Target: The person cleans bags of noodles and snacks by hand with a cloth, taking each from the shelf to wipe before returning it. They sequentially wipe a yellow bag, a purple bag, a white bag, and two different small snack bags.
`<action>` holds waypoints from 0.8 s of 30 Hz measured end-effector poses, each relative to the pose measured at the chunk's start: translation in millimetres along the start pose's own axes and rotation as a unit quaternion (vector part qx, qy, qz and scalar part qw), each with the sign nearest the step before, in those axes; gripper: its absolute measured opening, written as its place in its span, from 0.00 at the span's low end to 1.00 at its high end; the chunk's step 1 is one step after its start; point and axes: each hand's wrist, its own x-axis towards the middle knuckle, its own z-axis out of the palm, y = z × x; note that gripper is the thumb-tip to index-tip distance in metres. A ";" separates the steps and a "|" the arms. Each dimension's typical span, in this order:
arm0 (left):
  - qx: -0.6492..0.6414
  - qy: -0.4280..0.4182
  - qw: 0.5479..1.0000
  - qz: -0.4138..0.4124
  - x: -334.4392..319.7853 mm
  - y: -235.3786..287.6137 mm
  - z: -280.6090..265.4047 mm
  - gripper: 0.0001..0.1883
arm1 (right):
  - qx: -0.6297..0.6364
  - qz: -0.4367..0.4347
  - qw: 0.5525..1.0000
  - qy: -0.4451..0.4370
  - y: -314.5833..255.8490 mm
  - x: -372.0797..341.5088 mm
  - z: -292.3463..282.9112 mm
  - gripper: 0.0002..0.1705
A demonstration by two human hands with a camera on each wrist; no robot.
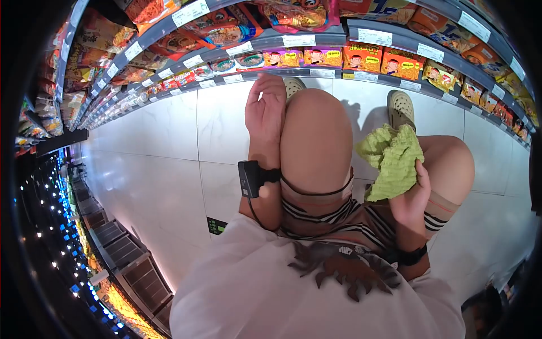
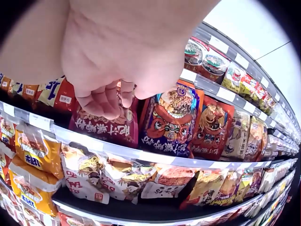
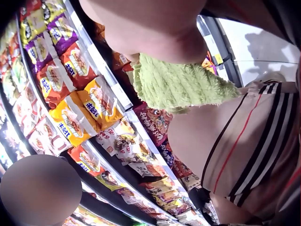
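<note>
My right hand (image 1: 411,198) grips a crumpled light-green cloth (image 1: 395,161) over the right knee. In the right wrist view the ribbed, fluffy cloth (image 3: 181,87) hangs below the hand, beside the striped shorts (image 3: 254,141). Nothing is in my left hand (image 1: 265,107), which is beside the left knee with its fingers loosely bent, near the lowest shelf. In the left wrist view the left hand (image 2: 124,56) overlaps bagged noodles on the shelf behind it, among them a dark red bag (image 2: 106,125) and a blue bag (image 2: 171,117).
Shelves with price labels (image 1: 299,40) curve across the front, stocked with instant noodle packs (image 1: 361,58) and bags. White floor tiles (image 1: 164,186) lie around my bent legs. Dark crate-like bins (image 1: 144,282) stand at the far left.
</note>
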 end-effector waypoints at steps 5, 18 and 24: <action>0.007 0.002 1.000 -0.010 -0.1 2.1 1.7 0.08 | -0.017 0.006 1.000 0.019 3.4 7.8 -8.2 0.26; 0.267 0.083 0.951 0.131 -7.7 -17.6 14.0 0.09 | 0.017 0.056 0.997 0.040 2.9 17.9 -1.8 0.24; 0.206 0.136 0.968 0.036 10.7 -2.5 11.3 0.09 | 0.020 0.044 0.998 0.025 15.0 17.9 -1.3 0.24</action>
